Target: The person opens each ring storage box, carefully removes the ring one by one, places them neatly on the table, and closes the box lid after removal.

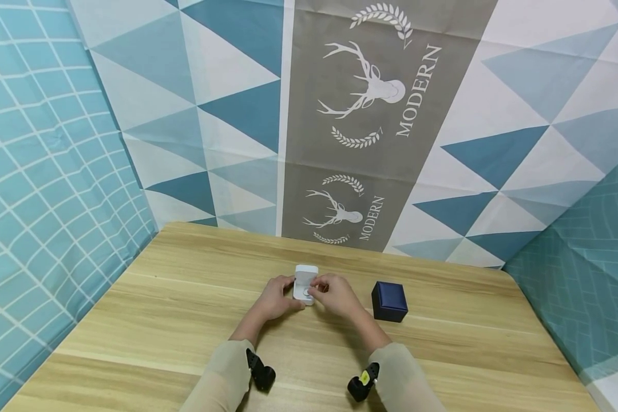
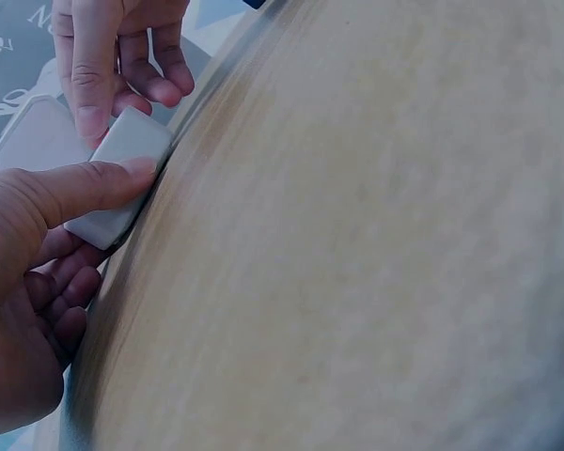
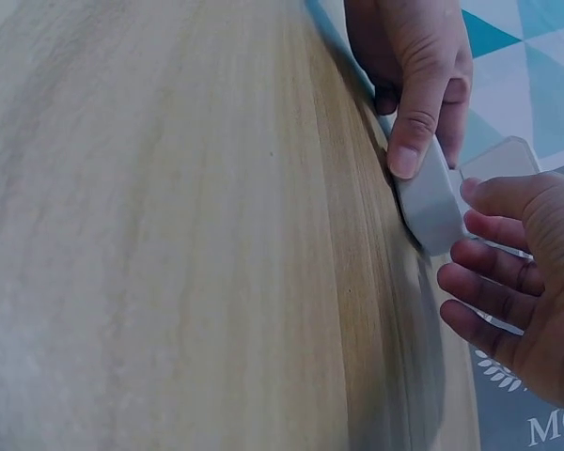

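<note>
A small white ring box [image 1: 303, 298] stands on the wooden table with its lid [image 1: 306, 274] raised. My left hand [image 1: 275, 298] holds it from the left side, the thumb pressed along its near face in the left wrist view. A small silvery ring [image 1: 306, 292] shows in the box. At its right edge my right hand [image 1: 336, 294] reaches in, thumb and index finger pinching at the ring; the other fingers are loosely bent. In the right wrist view the box [image 3: 430, 207] hides the ring.
A dark blue cube-shaped box [image 1: 390, 301] sits on the wooden table [image 1: 468, 332], right of my right forearm. Behind the table hangs a patterned cloth [image 1: 237, 126] with triangles and deer heads.
</note>
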A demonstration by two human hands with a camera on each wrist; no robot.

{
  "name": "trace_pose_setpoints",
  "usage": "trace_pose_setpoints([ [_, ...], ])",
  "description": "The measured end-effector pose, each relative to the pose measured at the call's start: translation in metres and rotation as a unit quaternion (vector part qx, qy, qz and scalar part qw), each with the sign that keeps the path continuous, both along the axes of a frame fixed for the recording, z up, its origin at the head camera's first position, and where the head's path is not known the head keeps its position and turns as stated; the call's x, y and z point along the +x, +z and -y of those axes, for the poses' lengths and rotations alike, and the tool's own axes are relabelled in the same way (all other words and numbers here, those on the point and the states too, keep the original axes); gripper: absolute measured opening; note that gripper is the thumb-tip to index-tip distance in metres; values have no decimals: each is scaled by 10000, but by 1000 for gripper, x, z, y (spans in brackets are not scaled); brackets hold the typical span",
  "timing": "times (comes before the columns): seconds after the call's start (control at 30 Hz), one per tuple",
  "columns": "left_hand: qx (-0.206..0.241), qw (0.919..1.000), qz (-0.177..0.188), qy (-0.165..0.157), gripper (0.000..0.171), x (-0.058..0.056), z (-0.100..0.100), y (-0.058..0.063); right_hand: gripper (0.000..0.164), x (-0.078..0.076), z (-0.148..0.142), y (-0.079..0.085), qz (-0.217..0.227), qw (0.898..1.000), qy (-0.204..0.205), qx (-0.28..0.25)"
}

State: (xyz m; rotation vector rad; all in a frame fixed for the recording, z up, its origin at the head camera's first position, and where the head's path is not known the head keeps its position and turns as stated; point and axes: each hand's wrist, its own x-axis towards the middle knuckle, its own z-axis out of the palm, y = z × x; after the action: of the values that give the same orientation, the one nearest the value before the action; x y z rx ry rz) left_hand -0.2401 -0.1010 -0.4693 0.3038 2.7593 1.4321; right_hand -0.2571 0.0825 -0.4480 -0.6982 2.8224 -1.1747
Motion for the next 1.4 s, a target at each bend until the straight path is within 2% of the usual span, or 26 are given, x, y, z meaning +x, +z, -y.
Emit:
trace_pose_setpoints([
  [0.33,90,10000,-17,-4,68,-1,0,-1,16,-3,3,-3,-159,9996,15,232],
  [0.63,80,10000,-55,-12,68,-2,0,-1,17,-4,5,-1,-410,9965,24,727],
  [1.4,191,9998,-57,-3,67,-2,-1,-2,14,-4,11,3,-350,9914,-11,1261],
])
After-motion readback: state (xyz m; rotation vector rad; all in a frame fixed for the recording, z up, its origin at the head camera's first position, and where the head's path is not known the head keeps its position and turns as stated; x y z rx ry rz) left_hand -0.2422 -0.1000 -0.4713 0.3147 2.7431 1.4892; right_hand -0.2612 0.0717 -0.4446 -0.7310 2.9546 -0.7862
